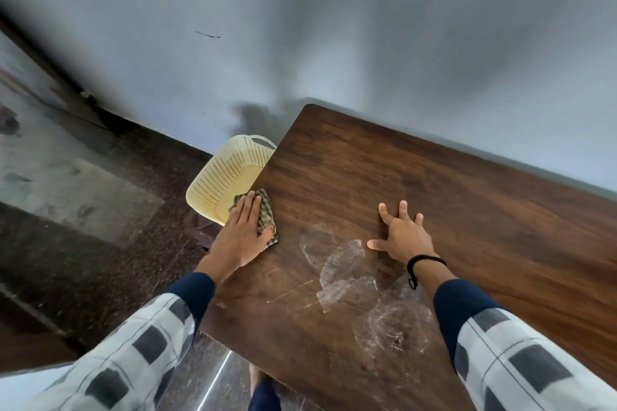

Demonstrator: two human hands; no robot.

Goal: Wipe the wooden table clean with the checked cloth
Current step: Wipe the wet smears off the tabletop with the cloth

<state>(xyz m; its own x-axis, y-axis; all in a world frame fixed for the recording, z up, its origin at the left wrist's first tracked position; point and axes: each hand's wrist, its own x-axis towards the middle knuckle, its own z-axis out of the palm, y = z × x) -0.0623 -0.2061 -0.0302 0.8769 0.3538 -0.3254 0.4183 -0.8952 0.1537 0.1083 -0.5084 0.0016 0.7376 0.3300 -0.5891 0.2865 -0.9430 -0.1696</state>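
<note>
- Cloth (268,215), crumpled and dark-checked, lay at the table's (434,177) left edge, by a cream basket (223,177).
- Left hand (242,232) pressed it, fingers straight, together.
- Right hand (402,235) lay on the wood, fingers spread.
- Whitish smears (347,265) marked the wood nearby.

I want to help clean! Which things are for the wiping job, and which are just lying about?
For the job: checked cloth, wooden table, left hand pressing the cloth, clear smears on the table.
Just lying about: cream basket, black wristband.
</note>
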